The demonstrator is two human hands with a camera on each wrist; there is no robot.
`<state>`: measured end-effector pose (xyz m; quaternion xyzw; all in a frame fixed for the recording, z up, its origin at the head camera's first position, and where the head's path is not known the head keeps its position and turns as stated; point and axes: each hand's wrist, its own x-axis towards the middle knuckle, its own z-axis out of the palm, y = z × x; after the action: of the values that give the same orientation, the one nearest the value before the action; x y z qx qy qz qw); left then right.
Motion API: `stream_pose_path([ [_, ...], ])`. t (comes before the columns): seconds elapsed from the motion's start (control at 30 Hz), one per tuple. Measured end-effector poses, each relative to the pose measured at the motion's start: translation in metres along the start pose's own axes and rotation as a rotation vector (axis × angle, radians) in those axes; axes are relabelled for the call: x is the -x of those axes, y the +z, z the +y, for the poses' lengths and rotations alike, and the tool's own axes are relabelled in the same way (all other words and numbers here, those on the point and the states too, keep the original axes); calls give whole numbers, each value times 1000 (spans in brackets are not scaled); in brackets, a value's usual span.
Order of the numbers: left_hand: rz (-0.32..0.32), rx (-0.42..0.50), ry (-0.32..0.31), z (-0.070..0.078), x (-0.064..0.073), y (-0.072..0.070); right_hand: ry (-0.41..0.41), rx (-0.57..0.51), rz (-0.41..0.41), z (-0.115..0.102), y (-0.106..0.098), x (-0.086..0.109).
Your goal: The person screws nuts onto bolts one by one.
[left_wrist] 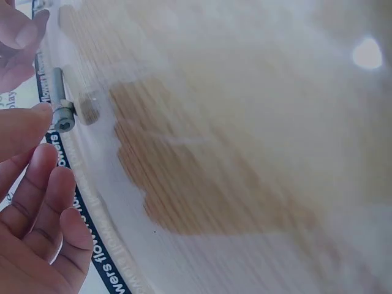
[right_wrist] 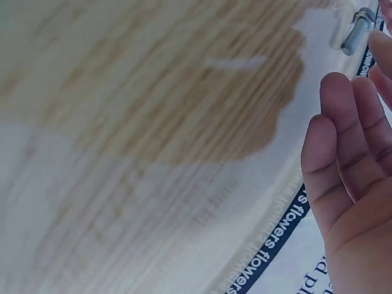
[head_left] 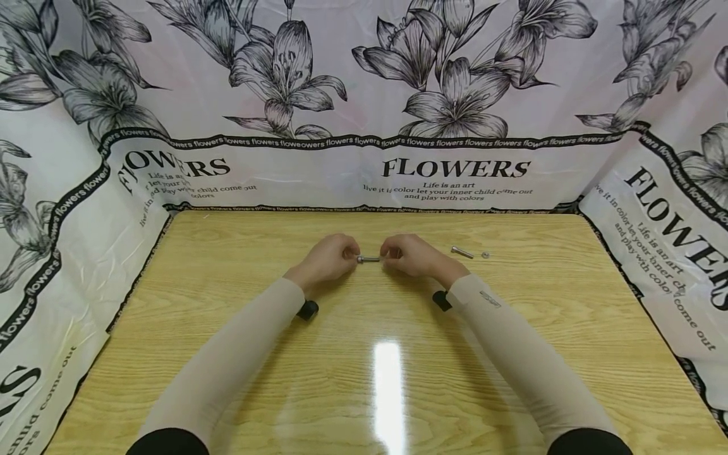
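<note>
Student: How did the central bolt (head_left: 370,259) appear?

Instructor: Silvery-grey, with a slim shank, a recessed socket head (left_wrist: 63,120) and a nut-like collar (left_wrist: 68,106) beside that head. It lay crosswise over the desk (head_left: 256,246), between the left hand (head_left: 327,259), at the head end, and the right hand (head_left: 418,254), by the shank tip.

Student: And the fingers?

Instructor: Thumb and forefinger were narrowly spaced on each hand; whether either gripped the bolt could not be told.

Student: The count?

Instructor: Two bolts: this one and a second bolt (head_left: 462,252), right of the hands, with one loose nut (head_left: 485,254) just beside it.
</note>
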<state>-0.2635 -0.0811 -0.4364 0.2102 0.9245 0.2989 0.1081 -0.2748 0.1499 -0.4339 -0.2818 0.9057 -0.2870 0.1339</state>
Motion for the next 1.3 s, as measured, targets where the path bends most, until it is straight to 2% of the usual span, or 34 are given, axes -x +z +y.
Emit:
stream_pose_path([
  [0.1,13,22,-1,2,4,2,-13,-14,12,-2,-1,5],
  [0.37,44,23,61,11,12,12,-63,-27,36,-3,-1,24],
  [0.7,50,28,104,31,19,26,-43,-72,60,2,-1,49],
  [0.87,58,25,130,41,20,32,-26,-64,87,6,-3,62],
  [1.3,50,67,187,70,15,53,-59,-7,124,18,-10,91],
])
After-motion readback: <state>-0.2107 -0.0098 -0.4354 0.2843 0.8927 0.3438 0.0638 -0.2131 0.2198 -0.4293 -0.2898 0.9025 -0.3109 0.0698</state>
